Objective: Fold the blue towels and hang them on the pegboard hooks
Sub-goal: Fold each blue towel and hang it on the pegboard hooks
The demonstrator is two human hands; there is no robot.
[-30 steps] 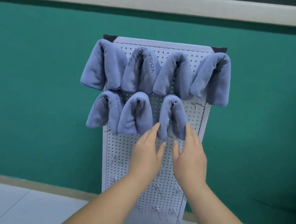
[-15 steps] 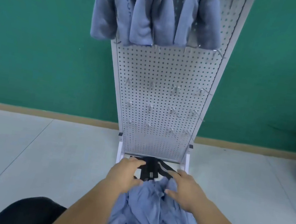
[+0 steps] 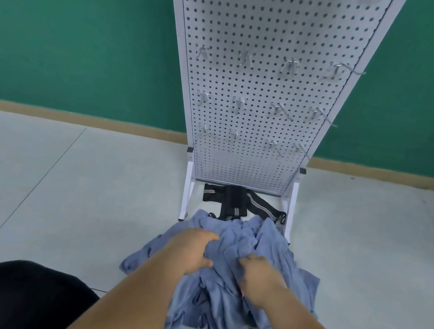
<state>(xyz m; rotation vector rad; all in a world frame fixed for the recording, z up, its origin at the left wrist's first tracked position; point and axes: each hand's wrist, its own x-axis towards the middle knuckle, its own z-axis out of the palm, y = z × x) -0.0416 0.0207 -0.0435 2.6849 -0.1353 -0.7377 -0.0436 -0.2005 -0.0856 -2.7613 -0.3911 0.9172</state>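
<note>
Heap of blue towels lies on the tiled floor at the foot of the pegboard. Left hand and right hand each bunch cloth in curled fingers. Soft, light and floppy, probably tangled; best to pull one free by a corner or hem.

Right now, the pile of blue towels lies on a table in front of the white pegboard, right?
No. The head view shows the pile of blue towels lying on the tiled floor, not a table, in front of the white pegboard.
</note>
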